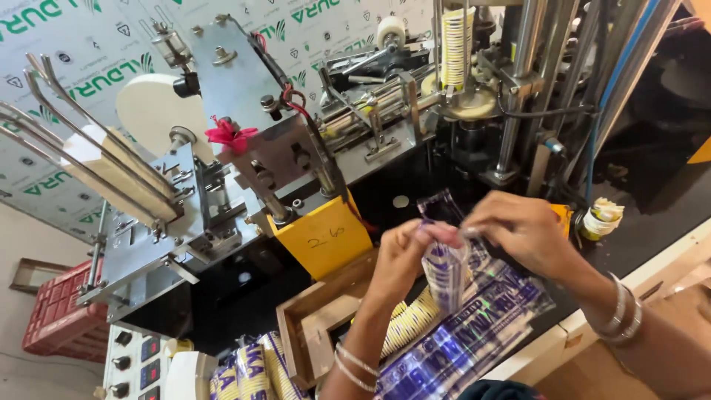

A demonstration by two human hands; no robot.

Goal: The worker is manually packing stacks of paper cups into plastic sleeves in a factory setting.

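Observation:
My left hand (404, 259) and my right hand (518, 230) meet over a clear plastic sleeve with purple print (446, 274), both pinching its open top end. The sleeve runs down toward me, and more of the same printed film (459, 341) lies beneath it. A stack of yellow-striped paper cups (411, 322) lies partly under the film, next to my left wrist. Bangles circle both wrists.
A metal paper cup machine (259, 148) fills the far side, with a yellow tag (326, 237), a red flower (229, 135) and a column of cups (457, 41). A wooden tray (318, 318), a control panel (137, 363), a red crate (55, 315) and wrapped cup stacks (252, 370) lie near.

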